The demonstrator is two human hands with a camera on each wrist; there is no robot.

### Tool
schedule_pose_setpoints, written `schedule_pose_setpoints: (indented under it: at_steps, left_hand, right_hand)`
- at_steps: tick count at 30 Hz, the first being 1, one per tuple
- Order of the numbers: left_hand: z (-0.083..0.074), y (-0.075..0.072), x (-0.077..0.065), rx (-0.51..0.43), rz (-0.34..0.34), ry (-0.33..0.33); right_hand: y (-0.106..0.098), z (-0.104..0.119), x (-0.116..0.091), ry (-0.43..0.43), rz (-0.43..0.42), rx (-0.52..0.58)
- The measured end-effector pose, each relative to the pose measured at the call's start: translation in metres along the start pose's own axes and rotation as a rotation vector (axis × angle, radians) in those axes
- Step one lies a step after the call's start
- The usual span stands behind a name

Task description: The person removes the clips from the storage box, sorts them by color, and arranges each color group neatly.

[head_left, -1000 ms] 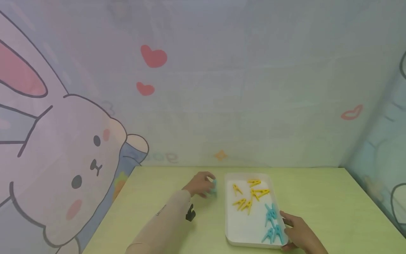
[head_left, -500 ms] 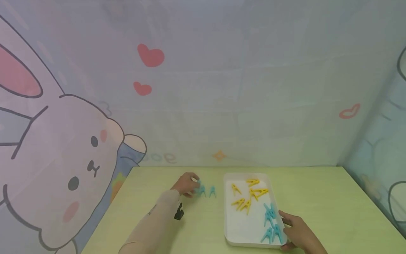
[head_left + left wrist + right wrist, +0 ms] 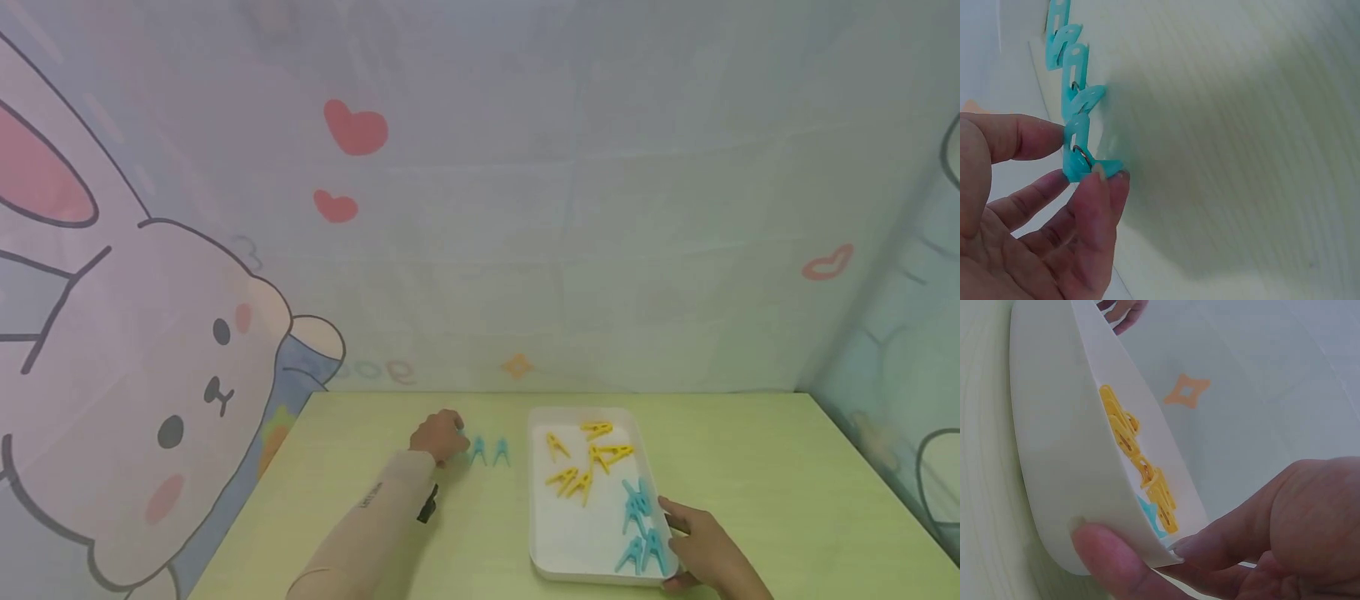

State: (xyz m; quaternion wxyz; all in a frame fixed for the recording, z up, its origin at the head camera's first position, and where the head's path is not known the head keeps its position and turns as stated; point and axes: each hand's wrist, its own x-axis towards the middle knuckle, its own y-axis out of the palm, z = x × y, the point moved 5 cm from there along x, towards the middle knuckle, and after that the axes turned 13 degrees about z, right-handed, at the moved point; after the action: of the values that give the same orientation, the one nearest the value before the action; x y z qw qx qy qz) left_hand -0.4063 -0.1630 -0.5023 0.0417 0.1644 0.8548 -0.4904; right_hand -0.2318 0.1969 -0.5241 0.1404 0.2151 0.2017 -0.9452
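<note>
My left hand (image 3: 439, 437) is at the left of the tray, over the table. Its thumb and fingers pinch a teal clothespin (image 3: 1079, 150), seen closely in the left wrist view. Two more teal clothespins, one nearer (image 3: 478, 451) and one farther (image 3: 501, 451), stand in a row to its right, legs toward me. My right hand (image 3: 705, 546) grips the white tray (image 3: 570, 550) at its near right side, a digit pressed against the outer wall (image 3: 1054, 456). Inside, several yellow clothespins (image 3: 578, 485) lie toward the back and several teal clothespins (image 3: 654, 548) along the near right.
The pale green table (image 3: 787, 483) reaches back to a printed cloth backdrop (image 3: 600, 208) with a rabbit and hearts. A black strap piece (image 3: 427, 504) hangs under my left wrist. The tray's raised walls stand between my hands.
My left hand has moved left from beside the tray to the row's left end, revealing two standing teal clothespins. The right hand keeps its grip on the tray.
</note>
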Motion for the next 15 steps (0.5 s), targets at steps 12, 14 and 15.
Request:
schedule_pose_setpoints:
  at_steps: [12,14,15]
  left_hand:
    - [-0.0072,0.0068,0.003,0.197,-0.072,0.0]
    - [-0.0051,0.0076,0.0045,0.212,-0.081,-0.008]
    - [-0.0048,0.0075,0.0039,0.219,-0.084,-0.013]
  right_hand:
    - [-0.0011,-0.0001,-0.0052,0.004,0.005,0.024]
    - [-0.0008,0.0005,-0.0037,-0.015,0.006,0.024]
    - [-0.0007,0.0011,-0.0032,-0.025,0.003,0.026]
